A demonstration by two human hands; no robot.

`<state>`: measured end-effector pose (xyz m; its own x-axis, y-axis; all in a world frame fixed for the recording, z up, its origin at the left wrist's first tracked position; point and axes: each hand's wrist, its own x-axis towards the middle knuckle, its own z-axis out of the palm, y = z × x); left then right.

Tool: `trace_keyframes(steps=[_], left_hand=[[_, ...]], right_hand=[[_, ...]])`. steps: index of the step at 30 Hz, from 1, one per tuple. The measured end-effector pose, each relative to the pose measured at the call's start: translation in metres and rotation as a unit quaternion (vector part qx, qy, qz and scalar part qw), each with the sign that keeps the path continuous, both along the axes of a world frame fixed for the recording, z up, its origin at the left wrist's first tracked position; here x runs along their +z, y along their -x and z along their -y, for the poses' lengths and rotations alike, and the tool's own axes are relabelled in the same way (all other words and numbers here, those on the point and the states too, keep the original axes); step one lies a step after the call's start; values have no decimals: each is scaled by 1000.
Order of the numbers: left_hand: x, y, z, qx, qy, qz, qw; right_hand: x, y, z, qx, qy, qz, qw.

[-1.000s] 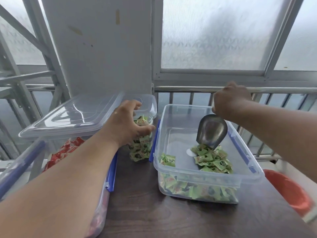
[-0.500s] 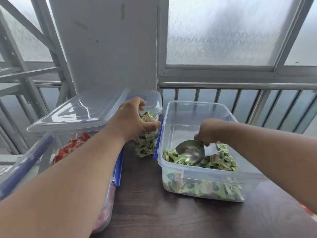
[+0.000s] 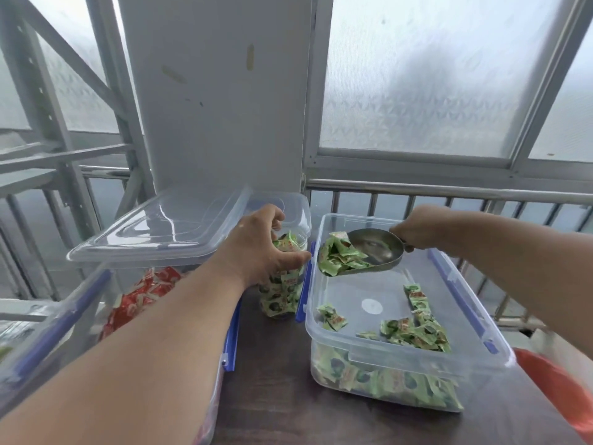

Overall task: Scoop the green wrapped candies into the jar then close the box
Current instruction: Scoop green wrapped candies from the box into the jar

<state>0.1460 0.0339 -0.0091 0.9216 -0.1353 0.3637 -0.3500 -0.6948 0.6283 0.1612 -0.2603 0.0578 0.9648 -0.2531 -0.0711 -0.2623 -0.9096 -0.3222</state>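
A clear jar [image 3: 279, 297] partly filled with green wrapped candies stands on the dark table between two boxes. My left hand [image 3: 260, 248] grips it around the top. My right hand [image 3: 420, 228] holds the handle of a metal scoop [image 3: 369, 252], lifted above the clear box [image 3: 398, 358]. The scoop carries a heap of green candies [image 3: 337, 256], and its mouth points left toward the jar. More green candies [image 3: 414, 329] lie in the box's near right corner.
A second clear box with red wrapped candies [image 3: 141, 297] sits at the left, a clear lid [image 3: 167, 226] resting across its top. A railing [image 3: 449, 189] and frosted windows stand behind. An orange object [image 3: 558, 387] lies past the table's right edge.
My right hand dipped the scoop into the candies, then raised it loaded and swung it left toward the jar. My left hand kept its grip on the jar.
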Motion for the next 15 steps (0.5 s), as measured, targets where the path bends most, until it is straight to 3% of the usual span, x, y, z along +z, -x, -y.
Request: trace_keyframes(steps=[8, 12, 15], left_hand=[[1, 3, -2, -20, 27, -5, 999], [0, -1, -5, -55, 37, 77, 995], [-1, -5, -5, -77, -12, 138, 987]], right_hand=[[56, -11, -47, 36, 49, 51, 997], [67, -19, -71, 39, 128, 69, 989], [68, -21, -85, 59, 202, 100, 972]])
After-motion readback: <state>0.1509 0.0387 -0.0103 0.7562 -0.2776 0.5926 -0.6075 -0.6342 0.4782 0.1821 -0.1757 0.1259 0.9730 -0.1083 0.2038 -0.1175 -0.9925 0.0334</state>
